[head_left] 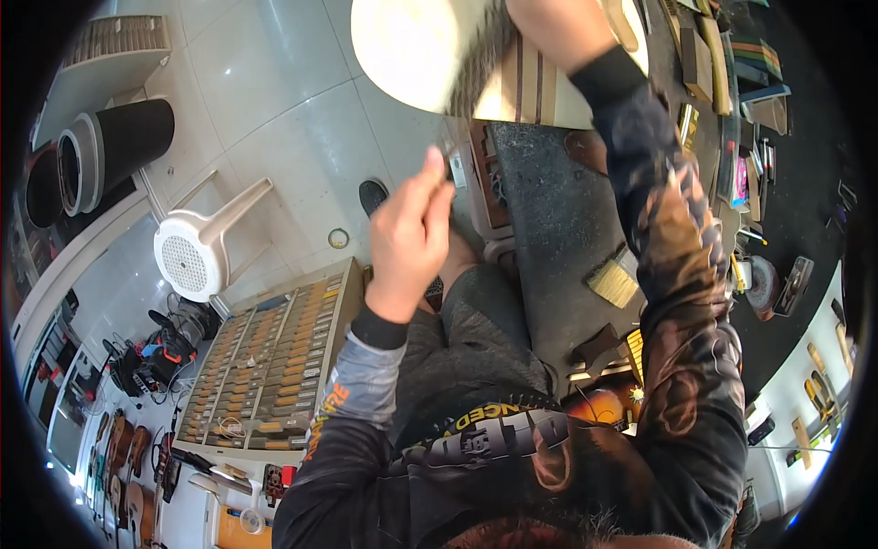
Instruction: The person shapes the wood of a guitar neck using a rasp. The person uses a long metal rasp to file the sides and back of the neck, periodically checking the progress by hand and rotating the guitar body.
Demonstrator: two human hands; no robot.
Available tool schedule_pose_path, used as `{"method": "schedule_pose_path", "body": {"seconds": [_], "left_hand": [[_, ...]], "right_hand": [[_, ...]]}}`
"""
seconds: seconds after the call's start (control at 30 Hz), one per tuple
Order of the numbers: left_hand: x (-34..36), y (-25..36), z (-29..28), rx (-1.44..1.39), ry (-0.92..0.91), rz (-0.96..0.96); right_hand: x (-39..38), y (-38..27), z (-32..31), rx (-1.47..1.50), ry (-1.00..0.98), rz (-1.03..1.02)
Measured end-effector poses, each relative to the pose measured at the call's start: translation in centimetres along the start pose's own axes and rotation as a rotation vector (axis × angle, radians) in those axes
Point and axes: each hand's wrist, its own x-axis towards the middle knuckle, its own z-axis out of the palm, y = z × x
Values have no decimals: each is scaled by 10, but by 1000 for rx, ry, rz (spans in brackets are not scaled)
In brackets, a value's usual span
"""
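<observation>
A pale wooden, rounded body (402,46) with brown lengthwise stripes lies at the top, partly over the corner of the dark workbench (553,210). It looks like an unfinished guitar body. Above it is my right hand (560,32), its fingers mostly cut off by the upper edge. Beside that hand, a brush with dark bristles (480,64) sweeps across the wood, smeared by motion; my right hand appears closed on it. My left hand (412,242) hovers off the bench's left side, below the body, fingers stretched out and nothing visible in them.
On the bench lie a pale-bristled brush (615,282) and wood blocks (695,64). A white stool (190,256) stands on the tiled floor at left. A rack of handled tools (261,366) is by my left arm. Violins (119,448) hang at lower left.
</observation>
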Motion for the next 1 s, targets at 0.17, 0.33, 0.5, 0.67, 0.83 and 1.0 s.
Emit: {"method": "schedule_pose_path", "body": {"seconds": [0.17,0.33,0.5,0.67,0.83,1.0], "left_hand": [[-57,-11,2,73,-64,64],[-2,4,16,17,33,60],[-49,1,11,101,-45,41],[1,10,12,58,28,63],[-41,2,15,81,-19,51],[-18,17,16,68,-55,-12]], "right_hand": [[-41,-27,-14,-54,-98,38],[-2,4,-4,-31,71,-23],[-46,-26,-20,18,-114,98],[-7,3,-16,20,24,45],[-35,-16,-18,33,-73,95],[-24,3,-27,-34,8,35]]}}
